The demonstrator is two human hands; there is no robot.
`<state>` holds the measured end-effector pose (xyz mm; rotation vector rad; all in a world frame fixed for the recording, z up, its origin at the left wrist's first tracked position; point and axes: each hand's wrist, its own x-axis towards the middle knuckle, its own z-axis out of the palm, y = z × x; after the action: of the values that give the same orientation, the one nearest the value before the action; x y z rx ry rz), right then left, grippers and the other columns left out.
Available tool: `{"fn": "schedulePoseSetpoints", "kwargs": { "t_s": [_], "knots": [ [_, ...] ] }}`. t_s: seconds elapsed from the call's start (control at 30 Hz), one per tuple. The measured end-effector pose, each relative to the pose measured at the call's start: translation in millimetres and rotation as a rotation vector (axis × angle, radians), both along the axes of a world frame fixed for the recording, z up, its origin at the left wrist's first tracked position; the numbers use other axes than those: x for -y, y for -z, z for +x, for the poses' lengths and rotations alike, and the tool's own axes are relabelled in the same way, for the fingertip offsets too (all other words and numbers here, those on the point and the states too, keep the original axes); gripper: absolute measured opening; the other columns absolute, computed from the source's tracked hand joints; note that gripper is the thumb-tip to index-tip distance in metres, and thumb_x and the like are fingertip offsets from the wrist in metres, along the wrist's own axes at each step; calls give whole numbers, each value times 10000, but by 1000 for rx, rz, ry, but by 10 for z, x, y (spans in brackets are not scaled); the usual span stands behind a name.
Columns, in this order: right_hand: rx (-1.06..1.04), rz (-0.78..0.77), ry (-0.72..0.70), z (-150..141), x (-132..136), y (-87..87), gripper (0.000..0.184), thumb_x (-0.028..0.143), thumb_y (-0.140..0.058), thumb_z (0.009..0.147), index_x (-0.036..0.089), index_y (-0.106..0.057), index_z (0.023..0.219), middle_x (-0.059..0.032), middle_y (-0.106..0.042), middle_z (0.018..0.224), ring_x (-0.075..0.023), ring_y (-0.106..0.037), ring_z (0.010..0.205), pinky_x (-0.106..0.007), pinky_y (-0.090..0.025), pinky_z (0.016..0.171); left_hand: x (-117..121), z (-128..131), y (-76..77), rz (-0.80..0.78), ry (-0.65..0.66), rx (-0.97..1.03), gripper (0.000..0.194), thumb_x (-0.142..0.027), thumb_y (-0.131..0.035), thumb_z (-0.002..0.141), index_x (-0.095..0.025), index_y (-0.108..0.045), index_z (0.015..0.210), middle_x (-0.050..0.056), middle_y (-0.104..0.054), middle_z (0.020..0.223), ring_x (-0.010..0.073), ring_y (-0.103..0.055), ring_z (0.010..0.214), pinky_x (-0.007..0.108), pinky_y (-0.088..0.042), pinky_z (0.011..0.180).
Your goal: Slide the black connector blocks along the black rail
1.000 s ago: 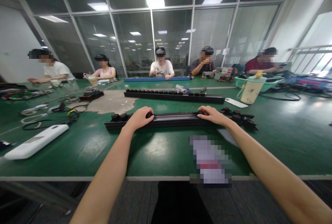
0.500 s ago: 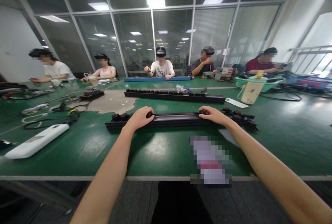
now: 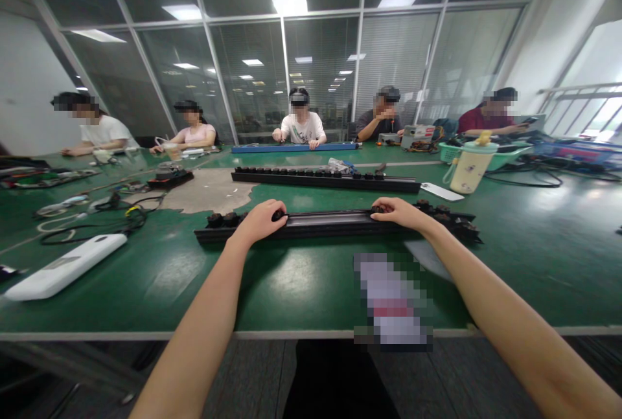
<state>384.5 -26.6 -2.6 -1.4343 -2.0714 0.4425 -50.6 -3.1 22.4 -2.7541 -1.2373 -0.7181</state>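
Observation:
A long black rail lies crosswise on the green table in front of me. My left hand is closed around a small round black piece on its left part. Toward the right part, my right hand grips a similar round black piece. Between the two hands a bare stretch of grey channel shows along the rail. More black pieces sit at the left end, and others cluster at the right end, partly hidden by my right hand and wrist.
Farther back lies a second black rail carrying a row of black pieces. A white case-like object and cables are at left. A blurred-out flat item overlaps the front edge. A cup stands right. Several people sit opposite.
Both hands keep their grip on the black pieces, with barely any movement along the rail. The whole view has shifted slightly. The person opposite has moved a hand a little.

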Motion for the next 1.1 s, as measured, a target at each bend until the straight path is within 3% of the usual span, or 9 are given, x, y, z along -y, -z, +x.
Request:
{"fn": "schedulePoseSetpoints", "kwargs": {
  "t_s": [0.4, 1.1],
  "knots": [
    [121, 34, 128, -75, -33, 102, 274, 435, -635, 817, 226, -625, 994, -45, -678, 893, -235, -604, 836, -373, -451, 806, -7, -6, 5, 9, -1, -1, 153, -327, -560, 923, -205, -643, 962, 75, -667, 949, 260, -644, 913, 395, -515, 868],
    [138, 47, 132, -76, -21, 114, 308, 462, -621, 829, 225, -628, 1025, -54, -680, 913, -247, -605, 866, -405, -451, 861, 6, -1, -6, -12, 4, 14, 148, -321, -560, 921, -205, -638, 969, 77, -675, 973, 256, -649, 928, 394, -518, 882]
  ]
}}
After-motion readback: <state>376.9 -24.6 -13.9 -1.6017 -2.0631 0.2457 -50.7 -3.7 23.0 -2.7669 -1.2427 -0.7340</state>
